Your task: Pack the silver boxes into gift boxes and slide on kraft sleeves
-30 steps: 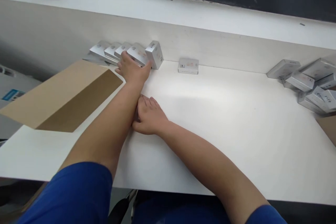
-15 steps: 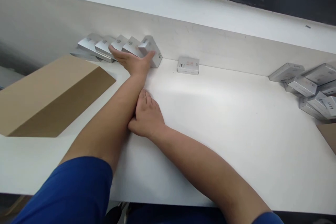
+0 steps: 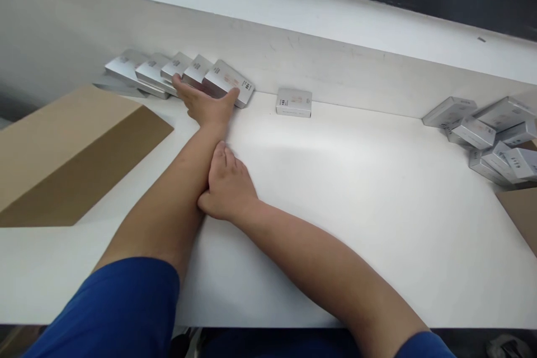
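My left hand (image 3: 205, 105) is at the right end of a leaning row of silver-white small boxes (image 3: 153, 70). Its fingers and thumb are spread, and the thumb overlaps the lower edge of the end box (image 3: 230, 81); whether it presses on the box I cannot tell. My right hand (image 3: 230, 183) lies against the inner side of my left forearm with its fingers curled. Its palm side is hidden, so anything inside it does not show. Farther right, a single small box (image 3: 293, 102) lies flat by the back panel.
A large brown cardboard piece (image 3: 79, 145) stands at the left. Several silver-white boxes (image 3: 489, 128) are heaped at the right, beside another cardboard edge (image 3: 520, 212). A low upright panel (image 3: 344, 75) runs behind the white table (image 3: 356, 207).
The end box, standing more upright before, now leans left against the row. My left hand stays open beside it. The view has shifted slightly; my right hand keeps its place by the forearm.
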